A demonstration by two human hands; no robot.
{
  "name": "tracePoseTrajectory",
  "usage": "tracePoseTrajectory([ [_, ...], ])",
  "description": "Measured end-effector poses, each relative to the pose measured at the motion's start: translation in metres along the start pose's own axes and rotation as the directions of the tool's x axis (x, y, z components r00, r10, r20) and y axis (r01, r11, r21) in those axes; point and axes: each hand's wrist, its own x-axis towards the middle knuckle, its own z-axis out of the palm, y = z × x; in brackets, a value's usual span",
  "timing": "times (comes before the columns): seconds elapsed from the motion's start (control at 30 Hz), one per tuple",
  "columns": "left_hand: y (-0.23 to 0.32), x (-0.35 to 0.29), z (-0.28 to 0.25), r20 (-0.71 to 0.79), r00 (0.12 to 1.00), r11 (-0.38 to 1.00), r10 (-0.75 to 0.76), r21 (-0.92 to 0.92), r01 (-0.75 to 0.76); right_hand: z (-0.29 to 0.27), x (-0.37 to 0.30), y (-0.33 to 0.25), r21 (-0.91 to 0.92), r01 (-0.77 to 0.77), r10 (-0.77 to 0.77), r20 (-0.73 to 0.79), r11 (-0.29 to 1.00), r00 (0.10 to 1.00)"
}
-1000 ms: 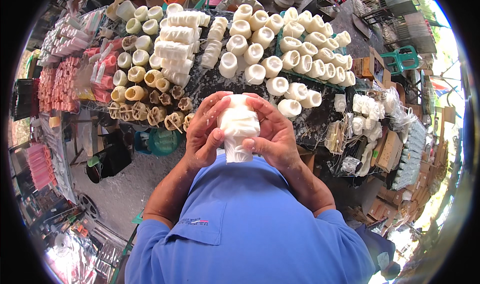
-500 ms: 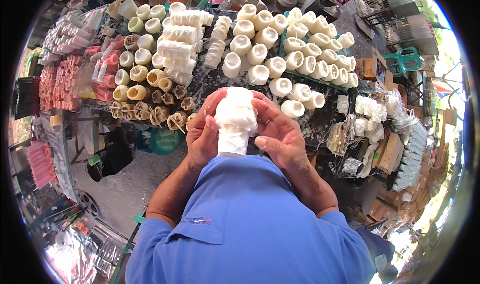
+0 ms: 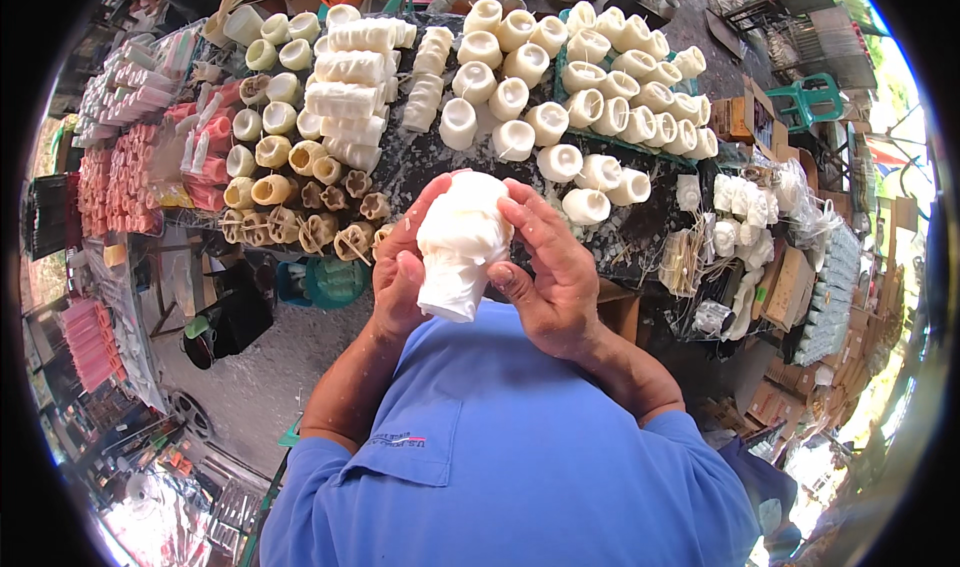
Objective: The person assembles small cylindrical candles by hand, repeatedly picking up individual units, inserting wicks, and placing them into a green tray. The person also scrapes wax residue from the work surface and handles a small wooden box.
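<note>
Above the near edge of the table, both hands hold a white lumpy piece [image 3: 464, 232], wide and rounded at the top with a narrower block-like lower end. It looks like moulded wax, though its exact kind cannot be told. My left hand [image 3: 402, 267] cups its left side, the thumb along the front and the fingers partly hidden behind. On the opposite side, my right hand [image 3: 550, 277] grips with its fingertips near the top and its thumb against the lower part. Pale flecks dot both hands and forearms.
Cream candles [image 3: 515, 139] stand in several rows on the dark table, some in a green tray. Brown hollow cups [image 3: 318, 229], stacked white ridged pieces [image 3: 350, 67] and pink pieces [image 3: 120, 172] lie left. White shaped pieces [image 3: 745, 207] and cardboard boxes [image 3: 790, 287] are right.
The white piece has tilted, its lower end swinging to the left. My right thumb has shifted left and up onto its lower part, while my left hand stays almost in place.
</note>
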Motion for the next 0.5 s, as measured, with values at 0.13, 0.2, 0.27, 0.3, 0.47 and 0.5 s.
tracePoseTrajectory([
  [0.13,0.001,-0.002,-0.007,0.020,1.000,0.991,-0.021,0.136,0.018,0.002,-0.001,0.008,-0.056,0.058,-0.059,-0.023,0.997,0.998],
  [0.2,0.001,-0.005,-0.007,-0.018,0.999,0.986,-0.035,0.165,0.037,0.005,0.000,0.013,-0.086,0.081,-0.084,-0.038,0.993,0.996],
  [0.27,0.000,-0.006,-0.006,-0.046,0.999,0.965,-0.005,0.260,0.016,0.007,-0.001,0.017,-0.112,0.092,-0.100,-0.066,0.989,0.993],
  [0.3,-0.001,-0.006,-0.005,-0.051,0.998,0.940,0.032,0.342,-0.012,0.008,-0.001,0.019,-0.123,0.092,-0.103,-0.086,0.988,0.991],
  [0.47,-0.006,-0.002,0.004,-0.050,0.982,0.800,0.179,0.589,-0.116,0.014,-0.004,0.023,-0.147,0.095,-0.121,-0.186,0.985,0.975],
  [0.5,-0.007,-0.001,0.005,-0.043,0.980,0.787,0.195,0.603,-0.130,0.015,-0.004,0.024,-0.109,0.087,-0.109,-0.212,0.990,0.971],
])
